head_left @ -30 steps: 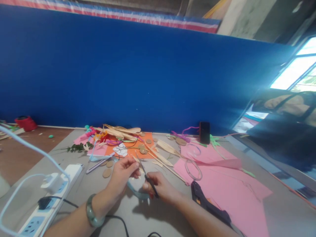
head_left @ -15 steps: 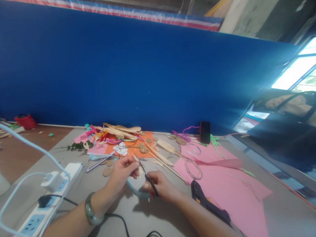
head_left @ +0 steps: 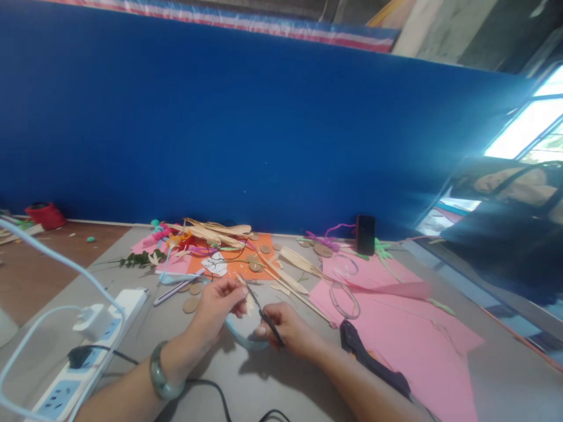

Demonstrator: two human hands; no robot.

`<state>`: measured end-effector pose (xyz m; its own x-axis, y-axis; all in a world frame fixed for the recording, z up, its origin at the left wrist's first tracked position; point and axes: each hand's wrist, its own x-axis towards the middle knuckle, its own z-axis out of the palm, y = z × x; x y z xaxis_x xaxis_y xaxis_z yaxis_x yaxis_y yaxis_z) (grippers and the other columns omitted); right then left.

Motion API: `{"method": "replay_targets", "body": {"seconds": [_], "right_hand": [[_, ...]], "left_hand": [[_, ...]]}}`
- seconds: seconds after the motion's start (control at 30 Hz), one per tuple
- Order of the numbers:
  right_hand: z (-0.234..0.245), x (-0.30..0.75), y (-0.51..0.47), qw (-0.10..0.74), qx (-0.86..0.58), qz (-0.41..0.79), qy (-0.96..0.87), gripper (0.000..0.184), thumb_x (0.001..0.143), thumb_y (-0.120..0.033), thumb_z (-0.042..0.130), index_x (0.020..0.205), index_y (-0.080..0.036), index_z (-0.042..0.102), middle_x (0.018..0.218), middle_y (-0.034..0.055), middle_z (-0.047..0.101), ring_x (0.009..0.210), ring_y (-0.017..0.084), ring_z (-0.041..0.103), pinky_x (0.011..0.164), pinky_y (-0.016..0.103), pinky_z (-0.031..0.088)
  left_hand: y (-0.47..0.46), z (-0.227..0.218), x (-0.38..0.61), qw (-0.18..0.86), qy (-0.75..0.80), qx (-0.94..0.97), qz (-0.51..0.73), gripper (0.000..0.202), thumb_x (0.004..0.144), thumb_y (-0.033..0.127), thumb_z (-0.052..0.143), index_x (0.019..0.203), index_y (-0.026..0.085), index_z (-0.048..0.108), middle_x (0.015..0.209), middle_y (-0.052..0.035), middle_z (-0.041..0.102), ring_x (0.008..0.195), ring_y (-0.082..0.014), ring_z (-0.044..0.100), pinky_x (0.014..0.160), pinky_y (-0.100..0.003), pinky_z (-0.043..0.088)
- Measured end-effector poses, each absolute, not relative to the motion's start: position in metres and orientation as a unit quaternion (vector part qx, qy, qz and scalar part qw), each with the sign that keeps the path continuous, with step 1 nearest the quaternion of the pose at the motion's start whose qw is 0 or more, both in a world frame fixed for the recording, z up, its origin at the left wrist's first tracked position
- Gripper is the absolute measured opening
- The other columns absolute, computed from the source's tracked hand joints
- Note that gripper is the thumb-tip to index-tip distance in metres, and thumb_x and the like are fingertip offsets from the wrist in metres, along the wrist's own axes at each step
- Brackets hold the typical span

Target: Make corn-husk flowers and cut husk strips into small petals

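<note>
We are pinching a pale strip [head_left: 248,300] in our left hand [head_left: 217,308], fingers clamped on it; our right hand [head_left: 288,331] is gripping scissors [head_left: 266,321], blades just right of that pinch. With the blades this close, we are risking a nicked fingertip or the pale strip twisting out. We are counting one pale strip, one scissors, one blue ribbon [head_left: 244,341] under the grip, one glue gun [head_left: 369,363] further right.

Daylight floods in from the window [head_left: 525,132] far right of my right grip [head_left: 285,331], blown out to white, and spreads a pale haze over the wall [head_left: 440,146] on that side. The desk [head_left: 246,390] is bright and evenly lit; a soft shadow lies just beneath the grip. Everything reads slightly soft, and straight lines bow toward the edges.
</note>
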<state>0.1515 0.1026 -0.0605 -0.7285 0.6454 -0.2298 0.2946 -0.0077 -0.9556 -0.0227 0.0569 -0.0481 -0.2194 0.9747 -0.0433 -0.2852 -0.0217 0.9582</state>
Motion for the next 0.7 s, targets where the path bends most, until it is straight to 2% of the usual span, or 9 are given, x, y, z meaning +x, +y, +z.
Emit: {"method": "replay_targets", "body": {"seconds": [0.43, 0.7], "right_hand": [[-0.0637, 0.1546, 0.1067, 0.139, -0.351, 0.624, -0.685, 0.038, 0.064, -0.042, 0.073, 0.053, -0.016, 0.048, 0.041, -0.0071, 0.046, 0.039, 0.007, 0.038, 0.039, 0.019, 0.023], [-0.0582, 0.1560, 0.1066, 0.132, -0.373, 0.593, -0.701, 0.036, 0.069, -0.040, 0.069, 0.052, -0.017, 0.047, 0.039, -0.0079, 0.044, 0.037, 0.007, 0.037, 0.038, 0.019, 0.023]], "left_hand": [[0.0565, -0.0487, -0.0229, 0.511, 0.481, 0.359, 0.616, 0.017, 0.066, 0.028, 0.072, 0.063, 0.015, 0.062, 0.046, 0.0010, 0.061, 0.041, -0.0090, 0.052, 0.044, -0.019, 0.040], [0.0566, -0.0479, -0.0231, 0.512, 0.480, 0.362, 0.613, 0.017, 0.068, 0.027, 0.072, 0.063, 0.015, 0.061, 0.046, 0.0011, 0.061, 0.041, -0.0086, 0.052, 0.044, -0.018, 0.040]]}}
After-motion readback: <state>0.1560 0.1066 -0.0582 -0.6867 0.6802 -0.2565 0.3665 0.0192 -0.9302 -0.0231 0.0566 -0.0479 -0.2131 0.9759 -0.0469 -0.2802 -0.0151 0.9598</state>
